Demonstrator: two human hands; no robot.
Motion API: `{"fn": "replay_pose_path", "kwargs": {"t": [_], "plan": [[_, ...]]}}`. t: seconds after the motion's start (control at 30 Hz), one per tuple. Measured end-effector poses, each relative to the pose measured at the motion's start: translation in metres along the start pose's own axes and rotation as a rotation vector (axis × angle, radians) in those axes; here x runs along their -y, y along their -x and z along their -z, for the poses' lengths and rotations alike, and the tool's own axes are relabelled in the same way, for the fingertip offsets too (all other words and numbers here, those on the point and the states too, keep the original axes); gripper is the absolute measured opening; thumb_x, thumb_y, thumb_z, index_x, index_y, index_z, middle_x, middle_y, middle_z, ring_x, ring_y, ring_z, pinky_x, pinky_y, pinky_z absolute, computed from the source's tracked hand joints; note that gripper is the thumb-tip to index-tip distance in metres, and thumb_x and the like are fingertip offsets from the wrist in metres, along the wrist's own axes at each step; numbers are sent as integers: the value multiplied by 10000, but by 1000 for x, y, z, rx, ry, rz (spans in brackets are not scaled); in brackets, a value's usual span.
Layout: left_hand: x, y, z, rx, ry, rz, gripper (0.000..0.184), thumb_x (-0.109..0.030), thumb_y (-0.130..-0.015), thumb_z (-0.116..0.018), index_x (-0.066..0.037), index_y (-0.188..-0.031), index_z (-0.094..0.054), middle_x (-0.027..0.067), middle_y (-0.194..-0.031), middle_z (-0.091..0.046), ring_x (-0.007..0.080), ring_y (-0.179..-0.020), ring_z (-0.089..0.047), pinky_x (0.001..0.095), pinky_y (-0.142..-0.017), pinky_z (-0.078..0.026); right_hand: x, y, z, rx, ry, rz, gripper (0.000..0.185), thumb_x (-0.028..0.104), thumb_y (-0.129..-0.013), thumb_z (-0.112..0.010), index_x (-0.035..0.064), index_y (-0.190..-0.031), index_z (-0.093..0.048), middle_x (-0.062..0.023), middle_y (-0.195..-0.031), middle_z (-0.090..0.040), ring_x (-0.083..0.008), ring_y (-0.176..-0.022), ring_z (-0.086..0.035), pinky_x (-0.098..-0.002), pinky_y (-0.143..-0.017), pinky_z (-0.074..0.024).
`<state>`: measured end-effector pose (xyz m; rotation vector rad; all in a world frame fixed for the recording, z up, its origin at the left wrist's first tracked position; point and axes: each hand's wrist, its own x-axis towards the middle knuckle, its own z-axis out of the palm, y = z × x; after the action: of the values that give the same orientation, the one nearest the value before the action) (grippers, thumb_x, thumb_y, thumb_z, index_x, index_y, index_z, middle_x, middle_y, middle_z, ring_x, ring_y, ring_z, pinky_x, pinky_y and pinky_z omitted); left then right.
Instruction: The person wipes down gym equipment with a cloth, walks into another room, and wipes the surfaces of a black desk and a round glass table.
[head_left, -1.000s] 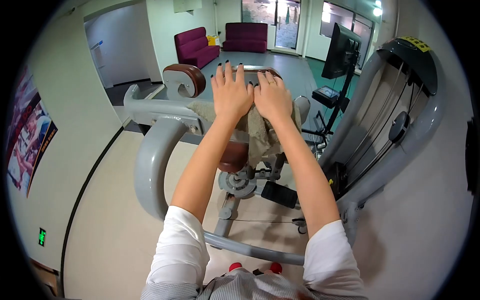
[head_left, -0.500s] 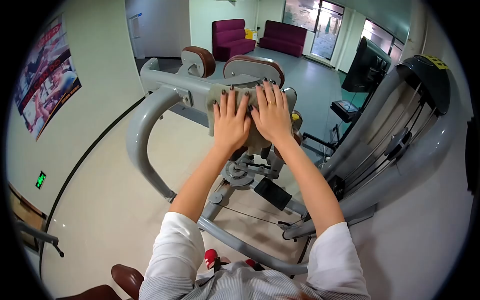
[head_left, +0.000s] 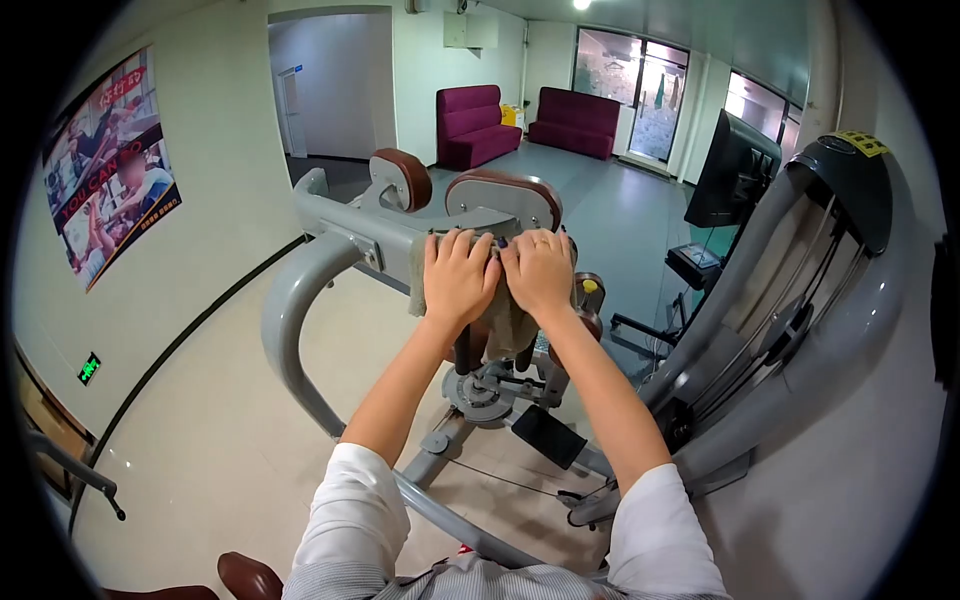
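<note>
Cloth [head_left: 512, 332] first: where does it lie in the head view?

It's draped over the grey beam [head_left: 395, 240], one edge showing just outside the left grip [head_left: 458, 280] and a loose fold hanging down between it and the right grip [head_left: 540, 272].

And how do both grips stand?

Side by side, backs up, fingers bent over the top of the beam, thumbs near each other. Both press on the cloth — whether either pinches it I can't tell, since the palms are hidden.

How would it handle?

Light and soft, I'd judge, rather like a towel, and nothing fragile. It sags where nothing backs it, so there's no stiffness to push against; broad palms should control it better than fingertips. The beam looks smooth and painted — the cloth may slip along it easily.

Best place to take hold?

The free left edge or the hanging fold, as both look loose. Gathering a bunch from the middle would probably hold together better than one corner. As for clearance, the brown-edged pad [head_left: 485, 198] sits just beyond the fingers, and the curved bar [head_left: 281, 325] arcs away to the left, apart from the cloth.
</note>
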<state>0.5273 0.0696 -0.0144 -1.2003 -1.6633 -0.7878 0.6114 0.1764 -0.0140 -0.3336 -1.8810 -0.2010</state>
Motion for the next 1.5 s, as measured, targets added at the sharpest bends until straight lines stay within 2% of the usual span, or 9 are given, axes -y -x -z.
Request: {"fn": "replay_pose_path", "kwargs": {"t": [0.1,0.2,0.33,0.47,0.53,0.73,0.87,1.1,1.5], "plan": [[5,-22,-3,204,63,36,309,-308,-781,-477,-58,-721,-648,99,-721,-637,261,-731,-597,378,-748,-418,-11,-17,-6,206,8,-41,398,323,-842,-455,39,-649,-657,-124,-642,-618,-282,-719,-595,-395,-764,-393],[3,-49,1,700,-65,192,409,-376,-797,-417,-53,-744,-661,117,-789,-644,295,-762,-598,404,-684,-439,-14,-33,-3,524,35,-150,404,316,-848,-424,49,-673,-671,-143,-690,-636,-291,-734,-603,-388,-736,-396],[6,-72,-3,913,-30,370,482,-445,-802,-382,-69,-893,-671,161,-893,-642,320,-876,-601,386,-766,-460,-20,-51,-9,758,79,-313,364,304,-839,-395,82,-798,-681,-154,-824,-643,-319,-779,-604,-414,-733,-444],[9,-69,-14,972,34,395,457,-407,-816,-387,-96,-1055,-621,149,-1082,-594,288,-1045,-539,399,-892,-402,-11,-44,1,473,-63,-246,278,213,-802,-449,55,-885,-662,-102,-913,-651,-276,-846,-596,-390,-805,-418],[5,-46,-20,324,-77,101,425,-341,-815,-417,-133,-1160,-552,103,-1231,-508,252,-1167,-438,468,-982,-292,-15,-25,0,267,-106,-126,250,188,-792,-466,55,-885,-655,-80,-928,-649,-261,-865,-588,-388,-811,-412],[-23,-4,-14,60,-37,-60,430,-293,-783,-466,-165,-1192,-509,98,-1282,-444,284,-1194,-377,547,-1001,-194,-23,25,2,30,-100,88,331,147,-762,-505,73,-1082,-535,-92,-1204,-493,-285,-1109,-434,-451,-948,-306],[-27,34,-17,154,4,-79,512,-316,-793,-462,-142,-1273,-433,118,-1358,-347,318,-1254,-289,560,-1008,-147,-28,51,5,88,-68,96,485,143,-775,-482,78,-1251,-418,-121,-1353,-336,-325,-1254,-283,-481,-1022,-222],[-27,55,-13,204,0,-100,550,-330,-789,-475,-165,-1307,-398,107,-1388,-306,331,-1270,-260,554,-1024,-128,-35,71,17,167,8,139,559,214,-751,-533,136,-1288,-400,-100,-1377,-306,-327,-1259,-272,-528,-1006,-233],[-31,5,0,147,-25,-71,467,-287,-773,-531,-134,-1212,-479,112,-1198,-484,293,-1158,-399,527,-959,-257,-45,12,13,88,-177,81,283,160,-780,-512,81,-1048,-555,-92,-1077,-544,-282,-1096,-451,-444,-967,-315]]}}
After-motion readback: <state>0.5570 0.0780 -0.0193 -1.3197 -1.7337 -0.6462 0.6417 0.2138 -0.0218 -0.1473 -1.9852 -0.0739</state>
